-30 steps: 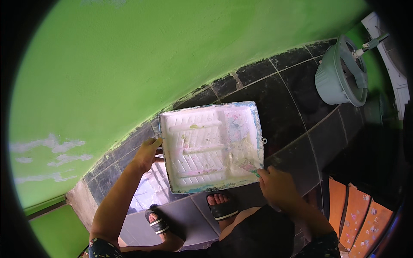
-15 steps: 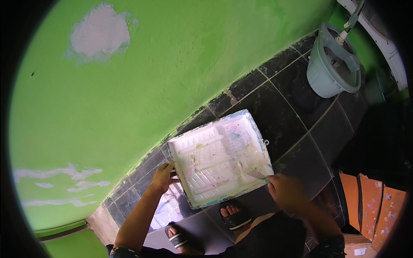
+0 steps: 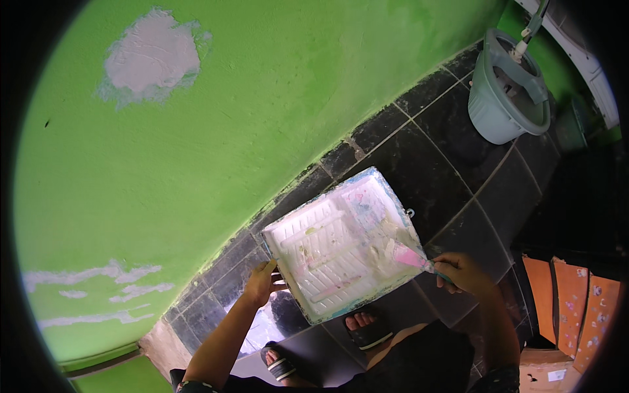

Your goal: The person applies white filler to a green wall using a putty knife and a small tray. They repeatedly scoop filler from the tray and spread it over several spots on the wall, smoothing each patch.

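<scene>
A white paint tray [image 3: 327, 226], ribbed and smeared with off-white paste, is held level above the floor. My left hand [image 3: 263, 283] grips its left edge, thumb on top and fingers underneath. In my right hand [image 3: 458, 270] is a putty knife [image 3: 409, 256] with a green handle. Its broad blade looks pinkish and hangs over the tray's right part, beside a clump of paste [image 3: 383, 259]. Whether the blade touches the tray, I cannot tell.
Along the left runs a green wall [image 3: 236, 131] with a large white patch [image 3: 154, 56] and several thin white streaks [image 3: 98, 318]. A grey-green bucket [image 3: 501, 98] stands at the far right on dark floor tiles [image 3: 432, 164]. Orange panels [image 3: 570, 308] are at lower right.
My right hand has drawn the putty knife slightly right and turned it, so the flat of the blade now shows. The tray and my left hand appear slightly further right and lower.
</scene>
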The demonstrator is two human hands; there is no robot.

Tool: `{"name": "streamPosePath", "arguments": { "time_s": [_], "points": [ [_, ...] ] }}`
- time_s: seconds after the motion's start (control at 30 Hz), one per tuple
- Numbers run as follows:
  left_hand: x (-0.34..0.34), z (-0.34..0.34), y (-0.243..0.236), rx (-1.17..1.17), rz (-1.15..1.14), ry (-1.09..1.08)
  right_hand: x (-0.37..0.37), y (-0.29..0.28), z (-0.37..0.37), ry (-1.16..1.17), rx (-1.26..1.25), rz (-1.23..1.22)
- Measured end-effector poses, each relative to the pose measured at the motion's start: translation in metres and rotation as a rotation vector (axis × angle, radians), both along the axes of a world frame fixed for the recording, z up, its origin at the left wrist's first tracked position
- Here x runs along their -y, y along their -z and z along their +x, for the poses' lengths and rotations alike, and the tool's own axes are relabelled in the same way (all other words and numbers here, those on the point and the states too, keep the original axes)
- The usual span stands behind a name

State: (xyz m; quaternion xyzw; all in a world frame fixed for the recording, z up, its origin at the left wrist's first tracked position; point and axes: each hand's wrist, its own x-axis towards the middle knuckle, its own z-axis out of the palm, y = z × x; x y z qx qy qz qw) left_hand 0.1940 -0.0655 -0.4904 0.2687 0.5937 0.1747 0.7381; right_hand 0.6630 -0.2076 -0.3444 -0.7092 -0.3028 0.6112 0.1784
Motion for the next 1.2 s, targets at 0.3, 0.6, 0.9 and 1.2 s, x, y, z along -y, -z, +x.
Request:
{"name": "streamPosePath", "arguments": {
  "time_s": [0.3,0.6,0.9,1.2],
  "points": [
    [0.010,-0.005,0.004,-0.002,-0.003,0.005,-0.007,0.033,-0.021,0.452,-0.568,0.176],
    [0.014,-0.056,-0.100,-0.301,0.237,0.392,-0.141,0.049,-0.108,0.499,-0.536,0.597],
    [0.054,-0.056,-0.150,-0.444,0.413,0.706,-0.220,0.075,-0.188,0.799,-0.371,0.776],
    [0.044,-0.044,-0.124,-0.477,0.527,0.879,-0.268,0.086,-0.239,0.505,-0.042,0.935]
  ]
}}
